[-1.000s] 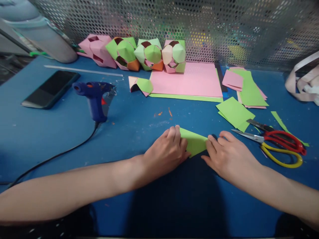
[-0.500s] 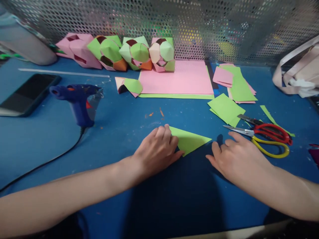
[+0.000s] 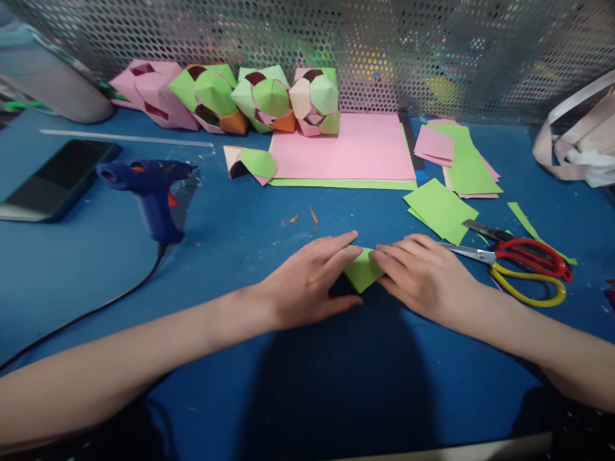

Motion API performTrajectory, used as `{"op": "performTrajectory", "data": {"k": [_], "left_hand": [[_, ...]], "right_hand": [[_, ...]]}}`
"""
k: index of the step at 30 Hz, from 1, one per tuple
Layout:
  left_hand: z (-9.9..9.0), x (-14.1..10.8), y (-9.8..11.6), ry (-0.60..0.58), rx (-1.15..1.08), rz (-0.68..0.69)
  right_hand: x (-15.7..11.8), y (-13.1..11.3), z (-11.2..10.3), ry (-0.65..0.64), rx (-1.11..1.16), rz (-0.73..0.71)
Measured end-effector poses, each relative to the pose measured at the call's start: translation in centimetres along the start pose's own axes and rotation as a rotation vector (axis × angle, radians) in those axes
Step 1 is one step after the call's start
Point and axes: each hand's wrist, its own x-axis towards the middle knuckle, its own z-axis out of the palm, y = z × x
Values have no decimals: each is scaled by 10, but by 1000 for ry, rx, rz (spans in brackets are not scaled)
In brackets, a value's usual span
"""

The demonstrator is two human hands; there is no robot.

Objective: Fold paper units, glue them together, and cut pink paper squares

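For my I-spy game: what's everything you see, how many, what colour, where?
Hot glue gun: 1, blue, left, corded
Glue stick: 1, whitish, behind gun
Smartphone: 1, dark, left
Bottle: 1, greyish, back left
Paper balls: 4, mainly pink and green, back
Curved paper: 1, green and peach, before balls
Sheets: stack, pink over green, back middle
Small papers: pile, pink and green, back right
Paper squares: 2+, green, right
Paper strip: 1, green, right
Scissors: 1, red and yellow, right
Box cutter: 1, dark, by scissors
Strap: 1, pinkish, far right
Mesh panel: 1, silvery, back
Tabletop: 1, blue, underneath
Paper piece: 1, green, front middle
Left hand: 1, bare, paper's left
Right hand: 1, bare, paper's right
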Motion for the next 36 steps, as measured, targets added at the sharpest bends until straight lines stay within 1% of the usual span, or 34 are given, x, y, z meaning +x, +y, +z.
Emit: {"op": "performTrajectory", "data": {"k": [2,4,7,9,11,14,16,17,19,21,23,26,30,34,36], "left_hand": [[-1,2,-2,29,-57,-16],[-5,5,2,63,-113,-31],[-11,9,10,56,-199,-88],[-14,11,13,55,-239,-142],[-16,11,14,101,-271,-208],[-15,12,15,250,-311,-325],[-12,12,16,343,-370,-397],[-10,12,17,369,-425,-425],[-5,12,19,375,-569,-472],[-1,13,18,370,-664,-525],[2,13,14,382,-649,-589],[2,15,3,367,-552,-625],[1,17,-7,265,-463,-576],[1,17,-10,162,-374,-533],[1,17,-12,116,-318,-502]], "right_hand": [[2,6,2,47,74,12],[3,10,5,130,153,18],[6,10,7,256,262,16],[7,7,7,296,338,54],[7,3,10,314,438,148],[8,-3,16,336,671,357],[10,-7,22,326,864,449],[12,-9,24,302,957,467],[14,-10,25,242,1118,464],[15,-9,24,200,1197,450],[14,-5,22,200,1155,454],[11,4,20,185,972,471],[10,12,24,177,813,475],[10,14,29,163,809,491],[10,13,32,173,795,475]]}}
